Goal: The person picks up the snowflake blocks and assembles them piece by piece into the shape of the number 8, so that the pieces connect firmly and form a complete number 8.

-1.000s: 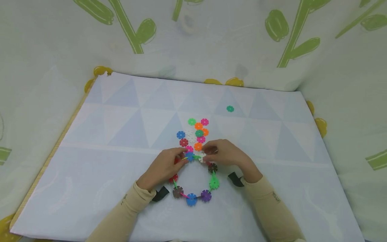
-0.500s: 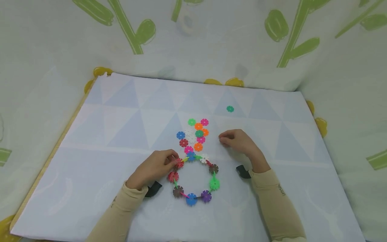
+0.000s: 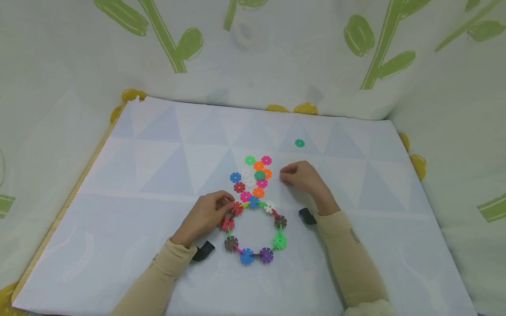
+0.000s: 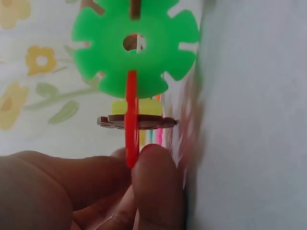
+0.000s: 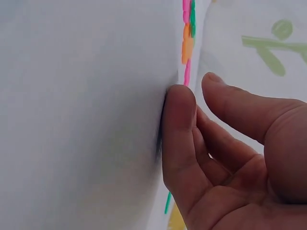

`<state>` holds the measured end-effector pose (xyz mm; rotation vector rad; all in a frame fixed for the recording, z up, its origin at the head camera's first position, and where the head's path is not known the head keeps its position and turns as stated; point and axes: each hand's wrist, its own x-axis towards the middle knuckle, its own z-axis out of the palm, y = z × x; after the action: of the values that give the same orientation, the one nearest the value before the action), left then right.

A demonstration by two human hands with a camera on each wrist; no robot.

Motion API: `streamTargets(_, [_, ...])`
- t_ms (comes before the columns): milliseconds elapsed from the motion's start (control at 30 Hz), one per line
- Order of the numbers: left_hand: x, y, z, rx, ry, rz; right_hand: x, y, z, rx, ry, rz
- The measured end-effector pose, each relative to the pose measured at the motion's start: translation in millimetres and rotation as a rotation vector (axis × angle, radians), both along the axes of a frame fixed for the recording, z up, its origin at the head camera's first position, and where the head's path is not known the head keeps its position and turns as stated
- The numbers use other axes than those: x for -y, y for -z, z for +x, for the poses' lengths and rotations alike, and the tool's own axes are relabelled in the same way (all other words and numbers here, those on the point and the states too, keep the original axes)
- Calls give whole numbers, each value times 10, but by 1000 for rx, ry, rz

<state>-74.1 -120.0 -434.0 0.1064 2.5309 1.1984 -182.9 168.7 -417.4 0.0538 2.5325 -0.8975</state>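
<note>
A ring of interlocking plastic snowflake discs (image 3: pixel 280 241) lies on the table, its colours mixed. At its upper left, my left hand (image 3: pixel 205 215) pinches a red disc between thumb and finger. The left wrist view shows that red disc (image 4: pixel 131 120) edge-on at the fingertips, slotted to a green disc (image 4: pixel 105 48) and crossing a brown one (image 4: pixel 153 121). My right hand (image 3: pixel 306 180) hovers low over the cloth, right of the loose discs (image 3: pixel 258 192). Its thumb and forefinger are apart in the right wrist view, with nothing between them.
Loose discs in several colours, including a white group (image 3: pixel 248 177), lie flat just beyond the ring. A single teal disc (image 3: pixel 299 143) sits farther back on the patterned tablecloth (image 3: pixel 356 263). Printed curtains (image 3: pixel 253 66) hang behind and at both sides.
My right hand has left the white disc at the ring's top and moved up and right. The left hand shifted left to the red disc; the ring has turned slightly clockwise.
</note>
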Motion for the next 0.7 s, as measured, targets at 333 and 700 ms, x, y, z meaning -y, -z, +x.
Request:
streamTargets(333, [17,14,-45,25,-19,46,335,-33,-110,-83,-63,69])
streamTargets(700, [45,27,-56,39,21,132,371,14,-141,-86,-123,77])
